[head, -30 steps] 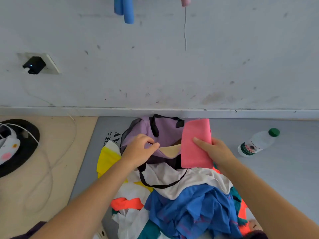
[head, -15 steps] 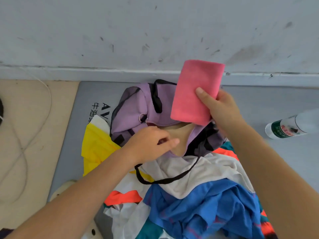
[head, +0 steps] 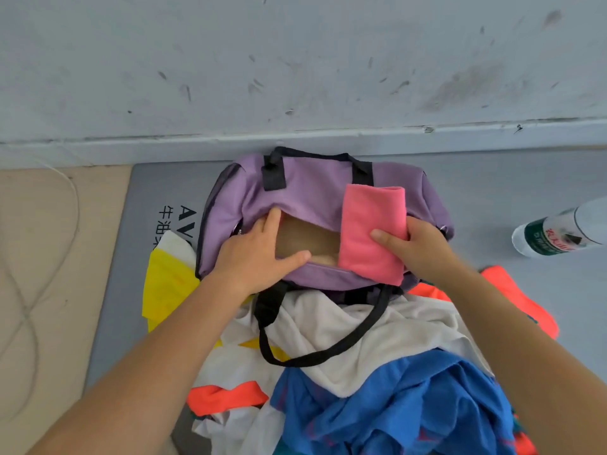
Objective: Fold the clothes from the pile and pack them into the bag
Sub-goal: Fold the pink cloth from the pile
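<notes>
Our right hand [head: 423,254] pinches the folded pink cloth [head: 371,231], thumb on top and the other fingers curled under it where we cannot see them. The cloth lies across the right part of the mouth of the purple duffel bag [head: 305,195], half over the opening and half on the far wall of the bag, so it is not yet inside. The fingers of our left hand [head: 259,254] are spread: the index finger pushes the far lip of the opening away and the thumb rests on the near lip, and between them the tan lining shows

We judge that the step in hand is the packing of this one folded piece. The next move calls for tilting the cloth downward and sliding it through the gap while the left hand holds the mouth wide; the gap looks narrow, so the fold could come undone at the edge

Near us the pile of clothes [head: 387,405] waits unfolded on the grey mat [head: 144,192], with a blue garment [head: 410,418] on top and one black strap [head: 315,353] lying over a white piece. A water bottle [head: 555,234] lies on the floor to the right, apart from the bag
</notes>
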